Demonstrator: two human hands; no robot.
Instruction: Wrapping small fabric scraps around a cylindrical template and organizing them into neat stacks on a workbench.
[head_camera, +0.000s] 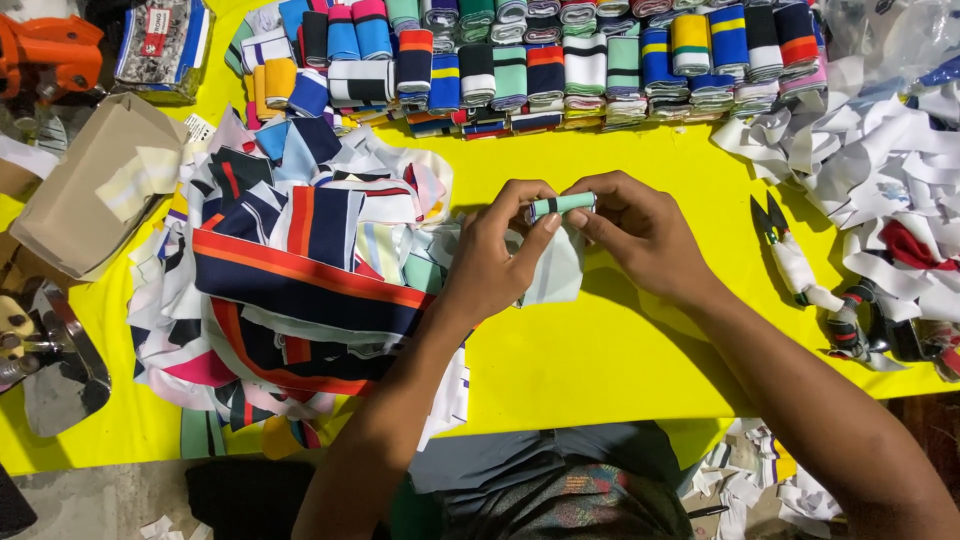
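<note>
My left hand (495, 262) and my right hand (640, 232) meet above the yellow table (600, 360). Together they grip a small mint-green roll of striped fabric (560, 206) by its two ends. The loose pale tail of the same strip (560, 270) hangs down from the roll between my hands. A large heap of loose striped fabric strips (300, 270) lies just left of my left hand.
Rows of rolled striped fabric (560, 60) line the far edge. Small snips with a wrapped handle (790, 255) lie right of my right hand. White fabric scraps (880, 170) pile at the right. A cardboard box (90, 190) and an orange tool (50, 50) sit at the left.
</note>
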